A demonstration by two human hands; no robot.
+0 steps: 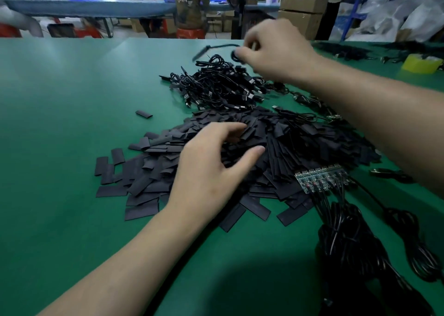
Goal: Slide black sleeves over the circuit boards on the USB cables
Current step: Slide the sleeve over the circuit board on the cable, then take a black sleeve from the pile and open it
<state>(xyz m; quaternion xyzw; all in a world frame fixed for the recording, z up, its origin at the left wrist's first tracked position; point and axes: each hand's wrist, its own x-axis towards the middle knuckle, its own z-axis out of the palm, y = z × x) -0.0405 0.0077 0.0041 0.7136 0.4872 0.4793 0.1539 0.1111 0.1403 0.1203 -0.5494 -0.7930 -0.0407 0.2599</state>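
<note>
Nearby, near right corner of green table: bundled USB cables, row of bare circuit boards at their ends, unsleeved, so work left. Mid-table: pile of black sleeves, large stock; left hand rests on it, fingers loosely spread, nothing clearly pinched. Toward far edge: heap of cables, apparently sleeved, judged done. Above heap: right hand, blurred, fingers curled, pinching single cable, dark sleeve-like end. Far right edge: yellow tape roll. Estimate: well underway, at least one batch remaining.

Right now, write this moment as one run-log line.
left hand: fingers spread over sleeves | right hand: holds cable above cable pile | boards: unsleeved, beside sleeves
</note>
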